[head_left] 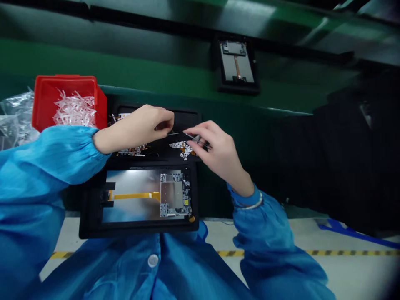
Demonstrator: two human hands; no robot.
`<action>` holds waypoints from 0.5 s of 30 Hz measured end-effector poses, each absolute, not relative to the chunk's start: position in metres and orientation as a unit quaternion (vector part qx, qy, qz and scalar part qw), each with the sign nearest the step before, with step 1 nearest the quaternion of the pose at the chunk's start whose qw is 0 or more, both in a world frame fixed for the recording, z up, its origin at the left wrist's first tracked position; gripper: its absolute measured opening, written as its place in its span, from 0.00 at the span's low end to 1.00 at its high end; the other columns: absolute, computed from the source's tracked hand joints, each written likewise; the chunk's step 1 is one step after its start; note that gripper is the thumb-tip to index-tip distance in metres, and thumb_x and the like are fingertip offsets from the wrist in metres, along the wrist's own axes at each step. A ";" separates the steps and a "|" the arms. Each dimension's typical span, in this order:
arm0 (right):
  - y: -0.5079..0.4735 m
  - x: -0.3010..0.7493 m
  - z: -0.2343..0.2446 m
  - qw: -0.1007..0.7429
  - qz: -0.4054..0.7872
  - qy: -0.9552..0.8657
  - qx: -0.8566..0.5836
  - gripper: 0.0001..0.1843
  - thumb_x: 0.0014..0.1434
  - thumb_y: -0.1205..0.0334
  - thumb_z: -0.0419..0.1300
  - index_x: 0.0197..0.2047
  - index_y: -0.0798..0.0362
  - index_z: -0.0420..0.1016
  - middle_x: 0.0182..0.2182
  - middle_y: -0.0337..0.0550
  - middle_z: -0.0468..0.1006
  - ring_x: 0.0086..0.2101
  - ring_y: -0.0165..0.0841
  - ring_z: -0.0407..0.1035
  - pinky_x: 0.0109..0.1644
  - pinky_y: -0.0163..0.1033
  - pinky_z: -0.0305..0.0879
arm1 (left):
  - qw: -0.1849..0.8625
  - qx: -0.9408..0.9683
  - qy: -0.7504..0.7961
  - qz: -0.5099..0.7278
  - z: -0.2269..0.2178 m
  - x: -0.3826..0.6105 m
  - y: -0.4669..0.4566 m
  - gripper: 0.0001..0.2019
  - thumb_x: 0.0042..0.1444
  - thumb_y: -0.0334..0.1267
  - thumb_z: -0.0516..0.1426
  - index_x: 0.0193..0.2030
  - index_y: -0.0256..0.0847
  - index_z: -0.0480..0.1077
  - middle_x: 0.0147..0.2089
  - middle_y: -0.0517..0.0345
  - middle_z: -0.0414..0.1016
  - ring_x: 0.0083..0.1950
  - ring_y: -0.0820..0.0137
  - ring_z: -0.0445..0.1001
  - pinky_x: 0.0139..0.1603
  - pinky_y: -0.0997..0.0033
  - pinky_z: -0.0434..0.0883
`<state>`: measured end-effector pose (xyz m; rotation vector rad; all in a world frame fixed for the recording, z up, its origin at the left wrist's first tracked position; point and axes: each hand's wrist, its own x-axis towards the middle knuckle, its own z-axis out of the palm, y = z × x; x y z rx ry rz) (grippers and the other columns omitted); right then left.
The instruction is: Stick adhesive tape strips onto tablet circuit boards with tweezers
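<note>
My left hand [150,121] is closed in a pinch over the black tray [187,114], with a small thin strip [173,133] at its fingertips. Facing it, my right hand [217,148] is closed on slim tweezers [204,144], their tips partly hidden by the fingers. Small white flex circuits [183,148] with orange parts lie in the tray below the right fingertips. Another pile of flex circuits [134,151] is partly covered by my left wrist. Closer to my body, an opened tablet [137,210] with a circuit board and an orange ribbon cable rests in a black holder [140,231].
A red bin [43,100] of white strips [75,110] stands at the left, beside clear plastic bags [18,121]. Farther back, a second opened tablet [229,66] sits in a black holder on the green surface [162,68]. A dark shape fills the right side.
</note>
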<state>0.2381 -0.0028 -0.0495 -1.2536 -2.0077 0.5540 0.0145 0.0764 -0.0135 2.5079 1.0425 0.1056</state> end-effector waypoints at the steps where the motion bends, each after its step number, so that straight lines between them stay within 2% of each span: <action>1: 0.003 0.236 -0.051 0.339 0.222 -0.782 -0.474 0.11 0.64 0.72 0.64 0.48 0.55 0.82 0.42 0.45 0.79 0.28 0.28 0.68 0.36 0.38 0.70 | 0.212 0.902 0.374 0.038 -0.015 0.013 0.076 0.09 0.59 0.34 0.52 0.39 0.38 0.74 0.37 0.57 0.78 0.34 0.72 0.72 0.40 0.72 0.64; 6: 0.020 0.228 -0.053 0.312 0.308 -0.759 -0.481 0.13 0.62 0.67 0.68 0.50 0.56 0.81 0.44 0.45 0.80 0.26 0.27 0.69 0.35 0.38 0.68 | 0.217 0.904 0.367 0.032 -0.019 0.003 0.078 0.09 0.60 0.34 0.53 0.40 0.39 0.75 0.38 0.58 0.79 0.37 0.71 0.74 0.42 0.73 0.66; 11: 0.032 0.220 -0.057 0.227 0.319 -0.758 -0.522 0.08 0.56 0.70 0.72 0.41 0.54 0.82 0.39 0.42 0.77 0.24 0.25 0.64 0.34 0.38 0.64 | 0.182 0.912 0.368 0.013 -0.032 0.000 0.080 0.07 0.59 0.33 0.56 0.41 0.38 0.75 0.42 0.54 0.76 0.39 0.68 0.75 0.42 0.71 0.67; 15: 0.041 0.215 -0.059 0.222 0.313 -0.763 -0.520 0.07 0.56 0.72 0.70 0.37 0.52 0.81 0.37 0.41 0.77 0.30 0.30 0.68 0.39 0.38 0.66 | 0.167 0.921 0.353 -0.012 -0.046 0.007 0.080 0.06 0.62 0.30 0.55 0.40 0.36 0.74 0.41 0.53 0.74 0.38 0.69 0.75 0.42 0.71 0.69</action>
